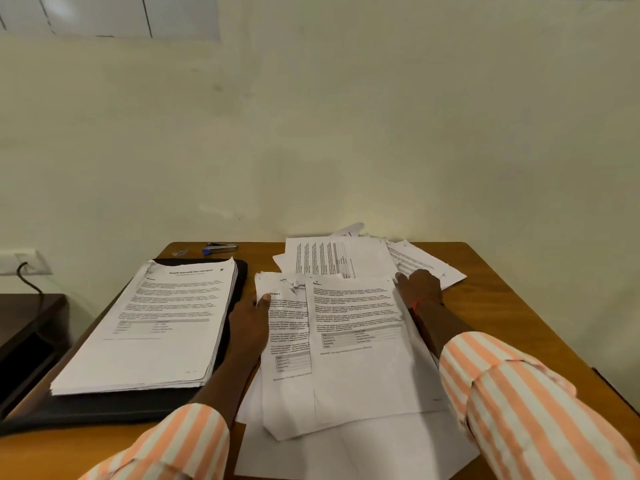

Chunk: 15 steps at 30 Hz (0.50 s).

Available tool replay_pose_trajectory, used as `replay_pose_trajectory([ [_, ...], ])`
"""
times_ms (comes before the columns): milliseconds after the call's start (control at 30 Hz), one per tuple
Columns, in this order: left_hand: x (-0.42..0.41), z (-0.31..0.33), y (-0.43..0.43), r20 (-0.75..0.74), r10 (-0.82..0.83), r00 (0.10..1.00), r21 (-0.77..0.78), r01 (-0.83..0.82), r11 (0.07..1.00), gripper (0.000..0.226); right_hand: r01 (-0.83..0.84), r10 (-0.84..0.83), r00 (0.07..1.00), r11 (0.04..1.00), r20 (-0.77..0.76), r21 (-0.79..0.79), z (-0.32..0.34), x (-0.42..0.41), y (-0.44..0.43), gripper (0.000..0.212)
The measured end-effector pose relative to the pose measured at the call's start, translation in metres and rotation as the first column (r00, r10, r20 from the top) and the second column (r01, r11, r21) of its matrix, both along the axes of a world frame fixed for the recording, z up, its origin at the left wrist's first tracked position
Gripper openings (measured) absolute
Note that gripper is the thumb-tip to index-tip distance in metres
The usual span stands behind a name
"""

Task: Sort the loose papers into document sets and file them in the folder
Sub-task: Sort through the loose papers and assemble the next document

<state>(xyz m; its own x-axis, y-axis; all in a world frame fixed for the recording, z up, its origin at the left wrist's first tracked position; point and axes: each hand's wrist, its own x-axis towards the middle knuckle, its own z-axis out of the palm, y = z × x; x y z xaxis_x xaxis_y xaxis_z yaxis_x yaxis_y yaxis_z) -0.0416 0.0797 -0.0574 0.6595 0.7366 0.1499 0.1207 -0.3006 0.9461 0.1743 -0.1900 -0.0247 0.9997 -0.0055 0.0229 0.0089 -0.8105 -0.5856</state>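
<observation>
— Status of the loose papers [356, 341]?

— Overlapping printed sheets at the centre of the table [502, 306], lying on larger blank sheets near the front edge. More sheets are fanned out at the back, against the wall.

— The hands?

— Left hand [251, 318] is clamped on the left edge of the front sheets, thumb on top; the fingers are hidden. Right hand [420, 289] lies flat, fingers spread apart, on the sheets at the right, gripping nothing. Both sleeves are striped.

— And the folder [104, 407]?

— Black, lying open at the left of the table. 1 thick squared-up stack [156, 323] sits on it, printed side up, apart from the loose papers.

— Anything else?

— 1 stapler [220, 247] behind the folder, and a wall socket [20, 261] with a cable at far left.
</observation>
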Motion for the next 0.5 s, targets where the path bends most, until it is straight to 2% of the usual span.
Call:
replay_pose_trajectory([
  [133, 0.0, -0.002, 0.001, 0.021, -0.005, 1.0, 0.007, 0.005, 1.0, 0.021, 0.019, -0.012, 0.998, 0.992, -0.063, 0.122, 0.01, 0.014, 0.021, 0.056],
  [200, 0.0, -0.002, 0.0, 0.03, -0.01, 1.0, -0.006, 0.01, 1.0, 0.02, 0.03, -0.018, 0.995, 0.992, -0.101, 0.123, 0.011, 0.019, 0.027, 0.055],
  [300, 0.002, -0.001, 0.001, 0.027, -0.011, 1.0, -0.015, 0.011, 1.0, 0.02, 0.038, -0.023, 0.995, 0.988, -0.102, 0.152, 0.009, 0.027, 0.034, 0.04],
  [400, 0.001, 0.002, -0.001, 0.004, -0.012, 1.0, 0.001, 0.012, 1.0, 0.019, 0.083, -0.089, 0.996, 0.95, 0.009, 0.301, 0.008, 0.028, 0.036, 0.032],
  [500, 0.003, -0.001, 0.0, -0.014, -0.016, 1.0, 0.017, 0.017, 1.0, 0.02, 0.063, -0.202, 0.941, 0.892, 0.271, 0.447, 0.023, 0.019, 0.035, 0.016],
])
